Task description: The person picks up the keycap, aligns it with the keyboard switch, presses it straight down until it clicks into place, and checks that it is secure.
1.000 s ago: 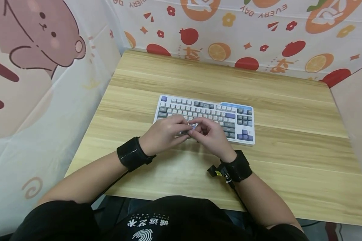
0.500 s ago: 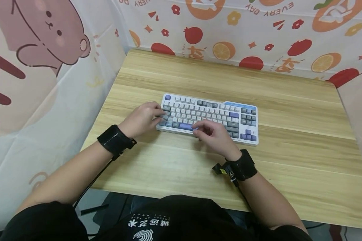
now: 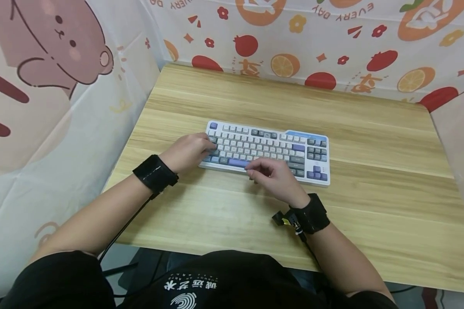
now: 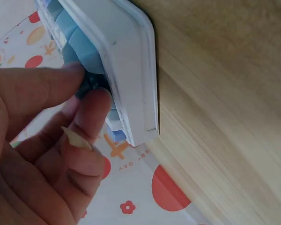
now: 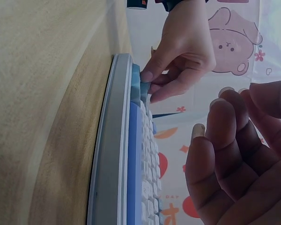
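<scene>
A white-framed keyboard point(image 3: 326, 171) with white, grey and purple keycaps lies on the wooden table. My left hand point(image 3: 188, 151) is at its left end, over the grey keys near the corner. Thumb and fingertip pinch a grey-teal keycap point(image 5: 144, 92) there, beside a neighbouring teal key point(image 4: 85, 49). The fingers partly hide that keycap. My right hand point(image 3: 275, 178) hovers by the front edge, near the long purple space bar point(image 3: 238, 163). Its fingers point(image 5: 223, 126) are loosely curled, and nothing shows between them and the thumb.
The wooden table point(image 3: 379, 193) spreads around the keyboard. Fruit-printed cloth point(image 3: 270, 38) hangs along its back edge, with a bear-printed cloth point(image 3: 81, 111) on the left. Each wrist wears a black strap point(image 3: 155, 174) with a cable running from it.
The left hand has parted from the right hand and moved left to the keyboard's left end, where it pinches a keycap. The right hand stays near the space bar.
</scene>
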A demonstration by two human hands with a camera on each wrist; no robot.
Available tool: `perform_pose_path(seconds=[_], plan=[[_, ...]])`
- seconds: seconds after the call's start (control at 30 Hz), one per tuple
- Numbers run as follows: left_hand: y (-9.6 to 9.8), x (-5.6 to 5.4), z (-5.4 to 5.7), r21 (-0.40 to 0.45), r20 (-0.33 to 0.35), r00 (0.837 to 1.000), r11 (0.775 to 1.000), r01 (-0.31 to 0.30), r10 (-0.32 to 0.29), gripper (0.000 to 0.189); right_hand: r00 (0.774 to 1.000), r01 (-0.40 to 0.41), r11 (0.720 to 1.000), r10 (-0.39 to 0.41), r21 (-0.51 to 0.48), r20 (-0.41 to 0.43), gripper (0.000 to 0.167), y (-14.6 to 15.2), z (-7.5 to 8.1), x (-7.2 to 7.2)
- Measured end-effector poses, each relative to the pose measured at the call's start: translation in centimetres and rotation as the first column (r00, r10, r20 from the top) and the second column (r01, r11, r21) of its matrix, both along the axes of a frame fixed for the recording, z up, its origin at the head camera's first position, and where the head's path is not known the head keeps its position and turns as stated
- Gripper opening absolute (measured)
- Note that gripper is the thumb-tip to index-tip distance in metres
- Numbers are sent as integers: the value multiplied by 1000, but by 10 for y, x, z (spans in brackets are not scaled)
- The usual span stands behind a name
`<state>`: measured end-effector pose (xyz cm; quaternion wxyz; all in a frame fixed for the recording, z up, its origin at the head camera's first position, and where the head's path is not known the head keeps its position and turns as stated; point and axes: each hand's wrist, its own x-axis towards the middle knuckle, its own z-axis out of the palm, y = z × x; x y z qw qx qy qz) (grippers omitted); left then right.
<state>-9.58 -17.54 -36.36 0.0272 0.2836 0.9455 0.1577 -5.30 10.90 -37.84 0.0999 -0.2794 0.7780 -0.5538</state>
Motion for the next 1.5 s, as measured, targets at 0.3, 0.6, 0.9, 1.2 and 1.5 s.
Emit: perform_pose_path(seconds=[0.3, 0.6, 0.9, 1.2, 1.5], plan=[[1, 7, -3, -197, -221, 956, 969, 148, -191, 24, 1000, -13, 1000, 13, -6, 4, 16, -2, 2, 1], [6, 7, -7, -318, -341, 909, 940, 127, -239, 17, 1000, -21, 1000, 21, -5, 22, 17, -2, 1, 1], [11, 15, -12, -306, -370, 907, 948, 84, -200, 14, 999, -23, 1000, 22, 1, 26, 17, -2, 0, 3], [11, 13, -12, -160, -138, 989, 987, 29, -52, 24, 1000, -18, 1000, 18, 9, 10, 17, -2, -1, 0], [2, 1, 4, -98, 102, 992, 993, -58, 68, 31, 999, -21, 1000, 21, 10, 39, 16, 0, 0, -3]])
